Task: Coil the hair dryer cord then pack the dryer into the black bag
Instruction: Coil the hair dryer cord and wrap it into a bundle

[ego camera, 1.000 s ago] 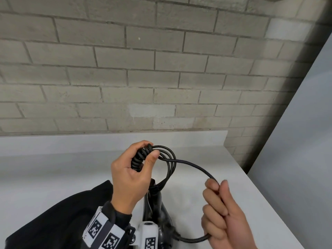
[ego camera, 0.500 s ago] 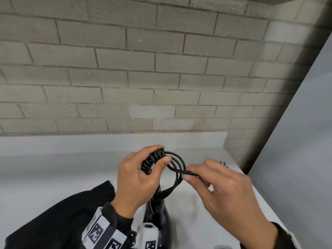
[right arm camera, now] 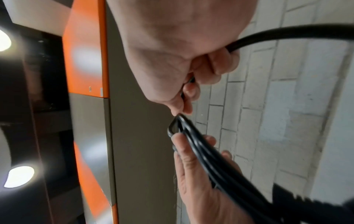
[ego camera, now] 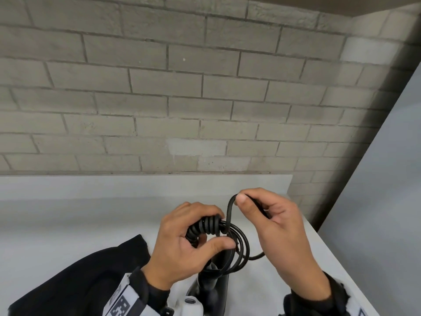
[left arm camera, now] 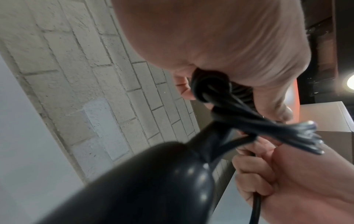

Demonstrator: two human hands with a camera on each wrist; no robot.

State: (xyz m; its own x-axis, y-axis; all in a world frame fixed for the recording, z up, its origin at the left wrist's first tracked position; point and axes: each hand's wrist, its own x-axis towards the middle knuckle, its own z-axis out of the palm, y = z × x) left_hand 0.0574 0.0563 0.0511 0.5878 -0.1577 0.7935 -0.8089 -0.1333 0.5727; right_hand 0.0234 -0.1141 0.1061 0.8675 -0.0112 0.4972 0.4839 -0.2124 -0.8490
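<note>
Black cord (ego camera: 237, 245) coiled above white bench (ego camera: 68, 224) | left hand (ego camera: 182, 242) fingers curled round wrapped bundle | right hand (ego camera: 273, 224) pinches free end, just right, rising upright | dryer (ego camera: 211, 290) hangs below; bag (ego camera: 79, 281) near left.

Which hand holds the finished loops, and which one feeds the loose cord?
The left hand grips the coiled bundle above the hair dryer. The right hand pinches the single free strand, arched up beside the bundle.

Bag (ego camera: 75, 283) left of dryer (ego camera: 211, 290)
</note>
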